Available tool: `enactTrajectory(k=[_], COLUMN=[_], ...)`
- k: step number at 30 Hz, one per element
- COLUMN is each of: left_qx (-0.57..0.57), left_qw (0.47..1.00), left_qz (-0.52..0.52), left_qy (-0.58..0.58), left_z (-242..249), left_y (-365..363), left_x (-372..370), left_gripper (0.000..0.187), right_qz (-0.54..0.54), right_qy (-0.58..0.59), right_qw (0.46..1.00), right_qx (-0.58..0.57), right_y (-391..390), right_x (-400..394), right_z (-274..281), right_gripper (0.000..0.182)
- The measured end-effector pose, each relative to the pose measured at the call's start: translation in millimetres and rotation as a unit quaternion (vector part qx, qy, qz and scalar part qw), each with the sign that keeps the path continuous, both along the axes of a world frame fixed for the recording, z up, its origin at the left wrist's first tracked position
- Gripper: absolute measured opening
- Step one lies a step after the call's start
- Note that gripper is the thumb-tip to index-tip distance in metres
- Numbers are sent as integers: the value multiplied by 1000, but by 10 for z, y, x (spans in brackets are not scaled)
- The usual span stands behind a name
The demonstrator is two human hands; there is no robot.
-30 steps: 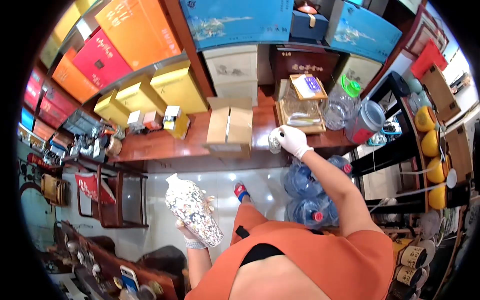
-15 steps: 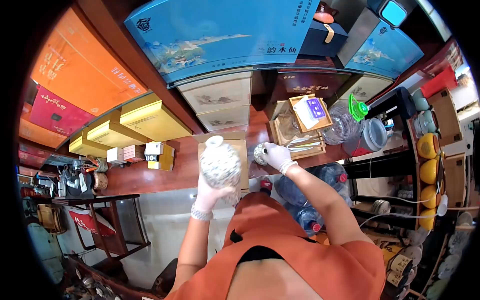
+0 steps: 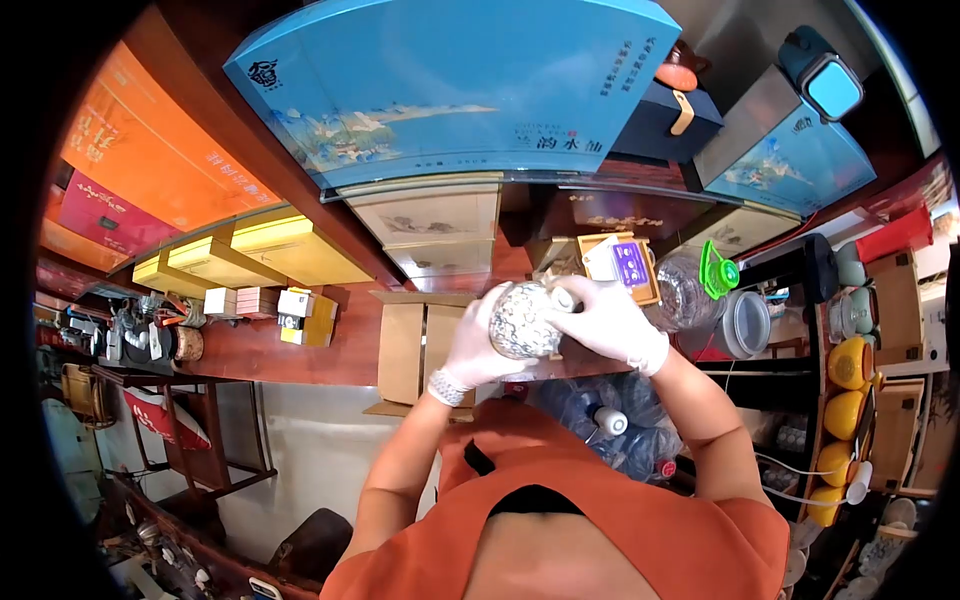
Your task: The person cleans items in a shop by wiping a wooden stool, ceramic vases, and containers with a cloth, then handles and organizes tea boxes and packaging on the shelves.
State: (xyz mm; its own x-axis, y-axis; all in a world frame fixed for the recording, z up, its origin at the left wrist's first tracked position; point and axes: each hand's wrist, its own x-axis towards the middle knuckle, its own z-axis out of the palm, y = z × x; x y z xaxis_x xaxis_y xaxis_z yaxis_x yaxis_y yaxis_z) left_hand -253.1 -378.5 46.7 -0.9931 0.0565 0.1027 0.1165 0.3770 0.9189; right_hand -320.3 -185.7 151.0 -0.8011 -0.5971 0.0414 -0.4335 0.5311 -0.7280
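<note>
In front of my waist, a round-bodied vase (image 3: 522, 322) with a mottled blue-grey and white pattern is held tilted, its pale neck towards the right. My left hand (image 3: 478, 345), in a white glove, wraps round the body from the left. My right hand (image 3: 615, 322), also gloved, closes on the neck side, fingers and thumb against the vase. Whether a small patterned piece is also under the right fingers cannot be made out. Just left of the hands, an open cardboard box (image 3: 400, 350) sits on the wooden counter (image 3: 300, 365).
A wooden tray with a purple-labelled packet (image 3: 630, 264) stands behind my right hand, beside a clear jug with a green cap (image 3: 720, 270). Large water bottles (image 3: 640, 430) stand below the counter. Small boxes (image 3: 305, 318) lie at left. A big blue box (image 3: 450, 100) fills the shelf above.
The vase has moved right and tipped over from upright. My right hand has left the tray's side, where it held a small round patterned piece, and now meets the vase.
</note>
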Motion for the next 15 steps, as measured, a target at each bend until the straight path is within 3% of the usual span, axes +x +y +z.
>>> enactTrajectory(k=[3,6,7,8,9,10,13,15], left_qx=[63,-49,-83,-13,-40,-47,-228,-249], left_qw=[997,992,989,985,972,955,903,888], left_qz=[-38,40,91,167,230,292,353,344], left_qy=[33,108,81,41,-2,-19,-88,-178], left_z=[25,-71,-206,-368,-366,-504,-1039,-1400], left_y=[28,-311,-472,-631,-834,-1033,-1606,-1826], left_x=[-127,-28,73,219,351,492,828,1011], left_gripper=[118,114,101,82,68,60,60,69], right_qz=[-69,-122,-129,-144,-161,-177,-203,-214], right_qy=[12,66,105,107,101,94,63,56], right_qw=[997,990,985,982,977,971,960,949], right_qx=[-9,38,45,56,93,130,181,223], right_y=[-68,-179,-230,-298,-380,-459,-639,-757], right_x=[-29,-146,-196,-251,-317,-392,-595,-712], right_z=[11,-270,-388,-500,-610,-732,-1212,-1493], right_gripper=[35,32,29,29,31,32,33,31])
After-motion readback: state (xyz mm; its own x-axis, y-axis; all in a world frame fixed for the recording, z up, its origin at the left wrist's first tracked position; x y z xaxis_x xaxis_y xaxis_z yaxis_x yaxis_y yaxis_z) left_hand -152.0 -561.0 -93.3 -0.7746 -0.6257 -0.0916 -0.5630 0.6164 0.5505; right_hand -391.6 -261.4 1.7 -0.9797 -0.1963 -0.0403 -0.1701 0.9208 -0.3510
